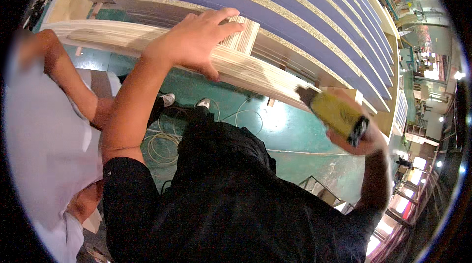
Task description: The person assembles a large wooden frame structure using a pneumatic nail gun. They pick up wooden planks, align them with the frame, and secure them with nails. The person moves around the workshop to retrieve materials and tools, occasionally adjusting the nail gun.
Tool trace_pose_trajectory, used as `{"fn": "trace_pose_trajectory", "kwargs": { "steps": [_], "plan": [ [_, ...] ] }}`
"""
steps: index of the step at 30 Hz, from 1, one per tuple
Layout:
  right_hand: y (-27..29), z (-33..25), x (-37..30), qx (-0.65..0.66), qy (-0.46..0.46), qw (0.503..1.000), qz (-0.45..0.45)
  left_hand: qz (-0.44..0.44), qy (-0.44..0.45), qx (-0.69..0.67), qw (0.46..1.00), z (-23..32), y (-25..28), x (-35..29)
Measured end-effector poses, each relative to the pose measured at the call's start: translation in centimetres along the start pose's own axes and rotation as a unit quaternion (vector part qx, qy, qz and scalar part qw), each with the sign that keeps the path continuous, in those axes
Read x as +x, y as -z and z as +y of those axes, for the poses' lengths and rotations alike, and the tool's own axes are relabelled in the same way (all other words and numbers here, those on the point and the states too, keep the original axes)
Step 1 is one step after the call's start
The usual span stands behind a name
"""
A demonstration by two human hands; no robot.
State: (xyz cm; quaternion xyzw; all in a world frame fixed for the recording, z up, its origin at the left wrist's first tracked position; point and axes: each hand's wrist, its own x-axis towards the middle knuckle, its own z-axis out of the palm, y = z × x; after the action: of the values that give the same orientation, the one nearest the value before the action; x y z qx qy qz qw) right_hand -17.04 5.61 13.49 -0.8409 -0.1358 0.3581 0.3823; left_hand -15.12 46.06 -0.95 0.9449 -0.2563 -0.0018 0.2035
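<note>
My left hand point(194, 39) is over a long layered plywood rail point(275, 80), its fingers spread and its thumb hanging on the rail's near side. The fingertips are by a short plywood block point(246, 36) set against the rail's far side; I cannot tell whether they press on it. Over to the right, my right hand point(361, 137) is closed around a yellow-bodied tool point(337, 114) with a dark tip and a black end. Motion blurs this tool, so its exact kind is unclear. Its dark tip points left, close above the rail's right part.
Beyond the rail, several long purple-faced boards point(295, 17) with chipboard edges stand in rows within a wooden frame point(393, 66). A co-worker in a light shirt point(49, 154) is close on my left. A coiled hose point(163, 148) lies on the green floor point(314, 169).
</note>
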Motion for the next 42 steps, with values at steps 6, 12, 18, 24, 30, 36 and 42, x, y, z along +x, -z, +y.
{"fn": "trace_pose_trajectory", "kwargs": {
  "steps": [6,12,18,24,30,36,42],
  "plan": [
    [-1.1,-7.4,12.0,-0.159,-0.043,0.979,-0.12,0.006,0.011,-0.098,0.995,-0.5,-0.3,0.1],
    [-3.0,-8.3,15.9,-0.197,0.007,0.971,-0.138,0.034,0.012,-0.094,0.995,-0.2,-0.8,-0.2],
    [-4.1,-11.0,17.1,-0.211,-0.032,0.965,-0.155,0.044,0.01,-0.127,0.991,-0.7,-0.8,-0.3],
    [-4.3,-11.4,17.2,-0.196,-0.037,0.967,-0.159,0.057,0.007,-0.118,0.991,-0.8,-1.2,-0.3],
    [-4.0,-10.0,17.9,-0.174,0.02,0.967,-0.183,0.034,0.011,-0.13,0.991,-0.8,-0.8,-0.1],
    [-3.8,-10.2,17.8,-0.19,0.032,0.959,-0.206,0.051,0.022,-0.09,0.994,-0.6,-1.1,-0.2],
    [-3.0,-9.5,16.7,-0.21,0.005,0.959,-0.189,0.041,0.022,-0.07,0.997,-0.5,-0.8,-0.3]
  ]
}}
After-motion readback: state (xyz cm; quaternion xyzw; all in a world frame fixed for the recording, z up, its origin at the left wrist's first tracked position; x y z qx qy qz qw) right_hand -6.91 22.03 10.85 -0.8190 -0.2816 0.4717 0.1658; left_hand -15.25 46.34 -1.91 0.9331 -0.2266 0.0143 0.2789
